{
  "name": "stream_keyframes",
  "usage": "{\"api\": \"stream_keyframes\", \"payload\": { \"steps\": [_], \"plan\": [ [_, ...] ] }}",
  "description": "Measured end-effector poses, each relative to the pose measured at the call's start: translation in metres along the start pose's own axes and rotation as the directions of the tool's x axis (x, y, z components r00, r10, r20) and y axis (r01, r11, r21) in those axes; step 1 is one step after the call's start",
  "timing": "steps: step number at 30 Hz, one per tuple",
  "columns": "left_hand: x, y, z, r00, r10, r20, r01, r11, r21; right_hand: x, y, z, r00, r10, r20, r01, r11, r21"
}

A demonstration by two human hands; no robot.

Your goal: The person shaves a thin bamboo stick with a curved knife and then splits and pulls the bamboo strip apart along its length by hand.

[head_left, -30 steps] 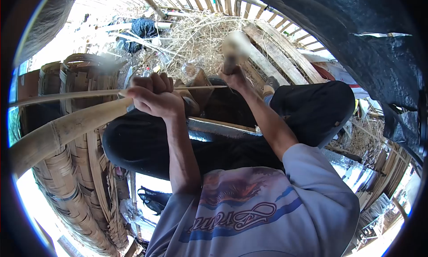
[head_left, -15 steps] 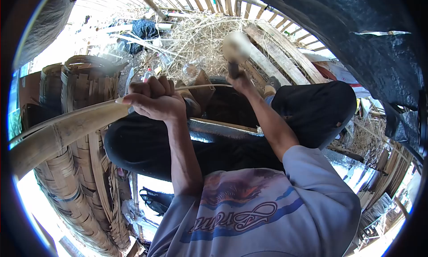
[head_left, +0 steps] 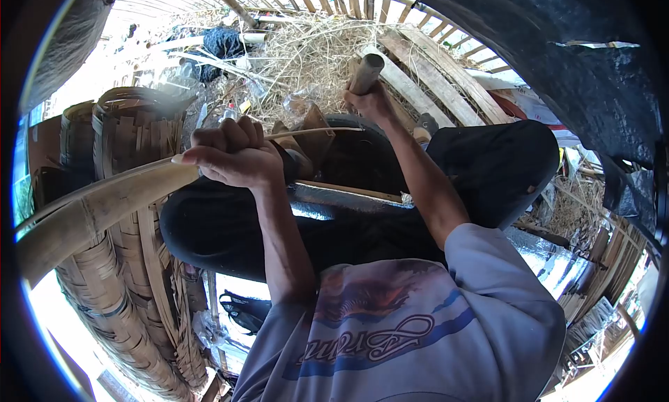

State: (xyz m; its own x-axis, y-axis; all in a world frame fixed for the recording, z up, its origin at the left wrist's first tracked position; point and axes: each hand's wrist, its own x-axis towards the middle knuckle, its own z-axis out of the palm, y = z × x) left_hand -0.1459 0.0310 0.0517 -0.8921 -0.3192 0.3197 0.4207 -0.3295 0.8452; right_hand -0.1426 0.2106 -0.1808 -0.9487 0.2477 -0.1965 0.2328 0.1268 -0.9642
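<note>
My left hand (head_left: 235, 153) is closed round a thin bamboo strip (head_left: 317, 131), thumb pointing left along it. The strip's free end lies over the dark space between my knees. To the left, a thick bamboo pole (head_left: 125, 195) runs up to the left hand; whether it is also gripped I cannot tell. My right hand (head_left: 371, 104) is wrapped round a thick wooden tool handle (head_left: 368, 73), its blunt grey end pointing up and away. The tool's other end is hidden. A small gap separates the right hand from the strip's tip.
Wide bundles of flattened bamboo (head_left: 115, 290) stand at left. Beyond my feet lie a heap of shavings (head_left: 306, 53) and pale planks (head_left: 446, 71). A slatted bamboo fence (head_left: 355, 5) closes the far side. Black plastic sheeting (head_left: 557, 60) hangs at upper right.
My right hand has turned the tool, so the pale round blurred part no longer shows and the handle end points up. The strip's tip now shows apart from that hand. My left hand has shifted slightly left.
</note>
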Motion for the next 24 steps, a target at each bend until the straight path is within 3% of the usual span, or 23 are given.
{"api": "stream_keyframes", "payload": {
  "steps": [2,4,6,7,8,9,12,14,16,18,19,20,22,24],
  "plan": [
    [0.002,-0.001,-0.002,1.0,0.012,-0.018,-0.012,1.0,-0.014,-0.005,-0.033,-0.01,0.999,-0.037,-0.007,0.038,0.995,0.089],
    [0.0,-0.001,0.001,1.0,0.014,-0.004,-0.014,1.0,-0.007,-0.009,-0.016,-0.004,0.998,-0.056,-0.023,0.057,0.997,0.045],
    [0.0,-0.001,0.001,1.0,0.026,0.015,-0.026,1.0,-0.004,-0.019,0.018,0.008,0.998,-0.054,0.036,0.058,0.99,-0.126],
    [0.002,-0.005,-0.002,0.997,0.073,0.029,-0.073,0.997,-0.001,-0.016,0.023,0.015,0.995,-0.085,-0.047,0.085,0.996,0.003],
    [0.003,-0.008,-0.006,0.992,0.12,0.035,-0.121,0.993,0.008,-0.005,0.03,0.014,0.994,-0.096,-0.044,0.096,0.995,0.004],
    [0.001,-0.003,0.0,0.999,0.039,-0.018,-0.039,0.999,-0.002,-0.005,0.013,0.009,0.996,-0.085,-0.001,0.085,0.996,-0.009],
    [0.001,0.0,0.001,0.999,0.05,0.02,-0.051,0.998,0.029,-0.006,-0.031,-0.001,0.997,-0.073,0.036,0.073,0.997,0.002],
    [-0.001,0.001,0.001,1.0,0.024,-0.007,-0.024,1.0,0.019,-0.013,-0.044,0.003,0.985,-0.172,0.024,0.171,0.984,0.047],
    [0.001,0.0,-0.001,1.0,0.013,0.002,-0.013,1.0,-0.015,-0.016,-0.001,0.016,0.989,-0.145,0.004,0.145,0.989,0.039],
    [-0.002,-0.002,-0.003,0.998,0.045,0.037,-0.045,0.999,-0.007,-0.022,0.028,0.019,0.991,-0.132,0.026,0.134,0.972,-0.192],
    [-0.001,-0.002,-0.003,0.996,0.07,0.056,-0.071,0.997,0.014,-0.021,0.009,0.012,0.989,-0.148,0.023,0.149,0.97,-0.191],
    [-0.002,-0.002,-0.004,0.996,0.068,0.051,-0.069,0.997,0.023,-0.017,-0.007,0.009,0.989,-0.142,0.031,0.145,0.971,-0.188],
    [-0.001,0.001,0.002,0.998,0.063,0.018,-0.064,0.997,0.031,-0.009,-0.021,0.004,0.997,-0.036,0.072,0.037,0.999,-0.013],
    [-0.002,0.002,0.004,0.999,0.026,0.027,-0.026,1.0,0.013,-0.008,-0.03,0.007,0.995,-0.095,0.035,0.094,0.995,0.024]
  ]
}}
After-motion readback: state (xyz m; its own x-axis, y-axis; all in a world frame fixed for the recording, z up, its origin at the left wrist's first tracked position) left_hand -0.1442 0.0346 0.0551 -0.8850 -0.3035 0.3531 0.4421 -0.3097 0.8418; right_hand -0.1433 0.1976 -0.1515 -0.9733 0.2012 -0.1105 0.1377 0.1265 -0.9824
